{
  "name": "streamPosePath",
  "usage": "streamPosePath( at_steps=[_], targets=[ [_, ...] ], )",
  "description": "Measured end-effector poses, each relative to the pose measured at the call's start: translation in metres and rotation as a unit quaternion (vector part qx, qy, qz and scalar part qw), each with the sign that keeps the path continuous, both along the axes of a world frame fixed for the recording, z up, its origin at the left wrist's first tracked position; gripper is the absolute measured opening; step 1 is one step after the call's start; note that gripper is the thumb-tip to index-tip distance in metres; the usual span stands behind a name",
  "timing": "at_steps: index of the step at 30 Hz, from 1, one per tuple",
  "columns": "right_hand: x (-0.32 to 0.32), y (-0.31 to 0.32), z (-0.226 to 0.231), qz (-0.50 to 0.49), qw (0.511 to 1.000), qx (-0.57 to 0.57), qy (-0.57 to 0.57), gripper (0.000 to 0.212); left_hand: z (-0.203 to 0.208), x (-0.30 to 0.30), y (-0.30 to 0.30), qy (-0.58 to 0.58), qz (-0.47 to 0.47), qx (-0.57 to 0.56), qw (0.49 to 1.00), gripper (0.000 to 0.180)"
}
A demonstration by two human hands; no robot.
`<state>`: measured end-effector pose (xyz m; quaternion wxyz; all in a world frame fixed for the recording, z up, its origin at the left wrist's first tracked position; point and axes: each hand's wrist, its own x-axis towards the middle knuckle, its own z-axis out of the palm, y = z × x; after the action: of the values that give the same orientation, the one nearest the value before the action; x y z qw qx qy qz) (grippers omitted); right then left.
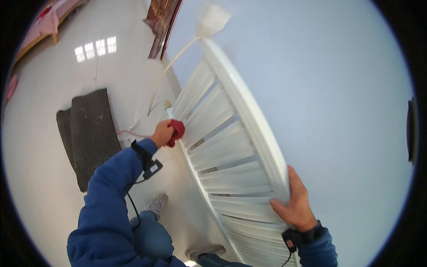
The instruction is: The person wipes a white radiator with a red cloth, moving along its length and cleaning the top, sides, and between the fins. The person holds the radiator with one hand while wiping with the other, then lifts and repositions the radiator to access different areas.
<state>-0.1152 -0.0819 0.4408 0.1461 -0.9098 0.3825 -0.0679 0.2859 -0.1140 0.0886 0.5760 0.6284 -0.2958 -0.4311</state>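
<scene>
A white slatted radiator [231,142] stands along the pale wall, its upper rail running from the far end toward my right side. My left hand [163,133] is closed around a bunched dark red cloth [177,132]. That cloth touches the radiator's lower rail near its far end. On the upper rail, close to me, rests my right hand [297,200], wrapped over the edge with the thumb on the front side and the fingers partly hidden behind it. Black bands with small devices circle both wrists.
A thin cream pipe [167,69] loops from the radiator's far top corner down to the floor. Folded dark mats [93,129] lie left of my arm. A brown patterned item [161,22] leans at the back. A pink-covered piece of furniture [46,22] stands far left.
</scene>
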Motion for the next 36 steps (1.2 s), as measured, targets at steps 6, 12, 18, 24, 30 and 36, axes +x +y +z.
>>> streamPosePath(
  at_steps=[6,12,18,24,30,36],
  targets=[
    [-0.008,0.008,-0.008,0.04,0.981,-0.128,-0.141,0.079,0.164,-0.083,0.042,-0.044,-0.112,-0.19,0.974,0.023],
    [-0.011,0.047,-0.003,0.066,0.91,-0.37,-0.178,0.076,0.293,-0.158,0.086,0.204,-0.285,-0.185,0.918,0.02],
    [-0.013,0.169,-0.062,-0.084,0.792,0.161,-0.583,0.084,0.313,-0.214,0.151,0.199,-0.433,-0.191,0.858,0.033],
    [-0.061,0.193,-0.11,-0.22,0.8,0.195,-0.523,0.038,0.284,-0.237,0.195,0.082,-0.449,-0.085,0.886,0.025],
    [-0.152,0.216,-0.079,-0.329,0.685,0.268,-0.592,0.018,0.282,-0.225,0.196,0.08,-0.456,-0.172,0.869,0.028],
    [-0.108,0.25,-0.074,-0.215,0.699,0.339,-0.592,0.062,0.301,-0.26,0.225,0.164,-0.481,-0.195,0.839,0.046]
  ],
)
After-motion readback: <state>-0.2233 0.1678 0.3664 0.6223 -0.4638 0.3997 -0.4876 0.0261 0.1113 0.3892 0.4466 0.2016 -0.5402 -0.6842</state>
